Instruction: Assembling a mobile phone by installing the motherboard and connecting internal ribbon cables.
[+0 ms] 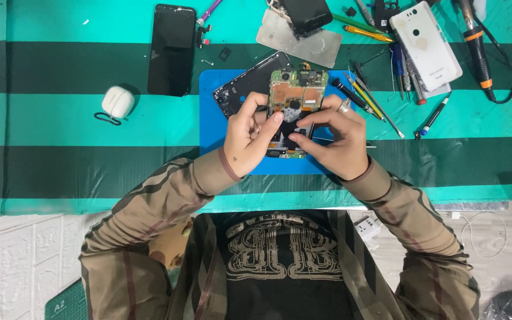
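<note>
Both hands, left hand (249, 135) and right hand (334, 137), grip the opened phone (294, 98) over the blue mat (211, 127), its white back cover (426, 42) already off, board still inside.

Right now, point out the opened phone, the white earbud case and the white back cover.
opened phone (296, 95): head view, on its exposed copper shield.
white earbud case (117, 101): head view, middle of lid.
white back cover (426, 44): head view, centre of panel.

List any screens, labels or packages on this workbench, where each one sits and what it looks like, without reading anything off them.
Dark phone screen: upper left on the striped cloth, tall black rectangle, unlit.
Second dark display: top centre, black, lying on a grey metal plate.
White phone back cover: upper right, rounded rectangle with a small mark I cannot make out.
Opened phone: held by left hand and right hand over the blue mat, circuit side up.
</note>
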